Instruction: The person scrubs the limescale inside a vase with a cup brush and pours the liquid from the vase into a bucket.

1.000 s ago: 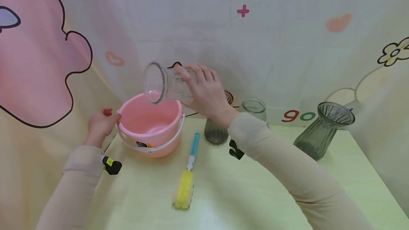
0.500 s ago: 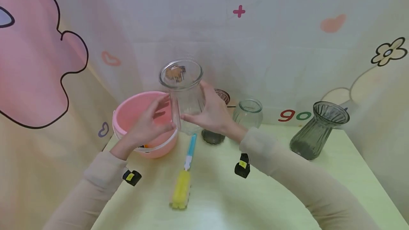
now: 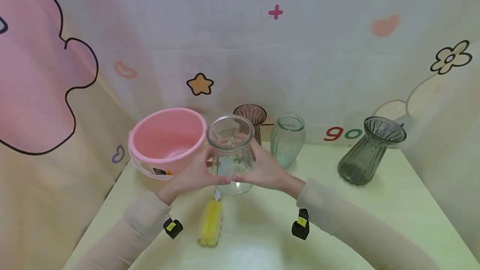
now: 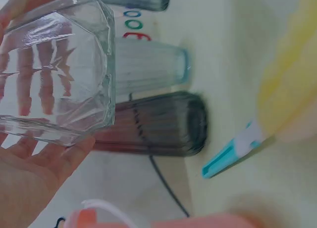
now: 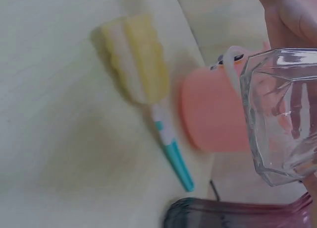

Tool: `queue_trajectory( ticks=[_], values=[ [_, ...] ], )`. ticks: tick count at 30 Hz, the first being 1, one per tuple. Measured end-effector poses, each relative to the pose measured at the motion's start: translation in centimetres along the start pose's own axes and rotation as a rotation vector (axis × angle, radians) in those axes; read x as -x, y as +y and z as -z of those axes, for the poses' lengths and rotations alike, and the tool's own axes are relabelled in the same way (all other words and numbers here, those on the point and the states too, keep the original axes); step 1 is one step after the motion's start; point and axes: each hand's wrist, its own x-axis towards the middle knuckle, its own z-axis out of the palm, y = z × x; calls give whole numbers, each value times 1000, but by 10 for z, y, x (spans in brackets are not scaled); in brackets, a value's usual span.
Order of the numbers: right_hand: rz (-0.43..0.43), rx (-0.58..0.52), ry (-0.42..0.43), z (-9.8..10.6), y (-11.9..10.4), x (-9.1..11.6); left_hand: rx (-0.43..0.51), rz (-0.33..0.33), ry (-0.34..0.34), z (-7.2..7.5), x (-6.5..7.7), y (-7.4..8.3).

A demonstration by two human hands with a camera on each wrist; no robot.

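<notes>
Holding a clear glass vase (image 3: pixel 232 161) upright and clear of the bench (image 3: pixel 318 228) is a two-hand job here: left hand (image 3: pixel 193 173) and right hand (image 3: pixel 268 170) each have fingers curled round a side, thumbs nearly meeting at the front. Pink bucket (image 5: pixel 213 111) sits just off to the left, and a yellow sponge brush (image 3: pixel 210 222) lies beneath the vase, teal handle (image 5: pixel 178 166) pointing toward the back. Behind it all there's a purplish vase (image 3: pixel 250 113), then a pale green one (image 3: pixel 288 141), with a grey vase (image 3: pixel 369 153) well apart on the right.
</notes>
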Motion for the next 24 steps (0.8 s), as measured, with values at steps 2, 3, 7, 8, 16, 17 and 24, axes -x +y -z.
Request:
queue_trajectory(
  ticks=[2, 3, 7, 8, 16, 17, 24],
  values=[
    [-7, -7, -9, -1, 11, 9, 3, 34, -11, -10, -1, -9],
    [-11, -14, -15, -1, 16, 13, -8, 63, -19, -16, -1, -11],
    [-68, -28, -29, -1, 38, 33, -69, 151, -35, -37, -5, -21],
    [-92, -24, -32, 0, 43, 38, -88, 155, -41, -42, -7, -24],
    [-147, 31, 14, 15, 78, 69, -139, 110, -87, -82, -34, -40],
    [-149, 30, 23, 18, 82, 73, -150, 104, -91, -87, -39, -41],
    [-214, 30, 31, 45, 107, 97, -275, 124, -108, -121, -66, -47]
  ],
)
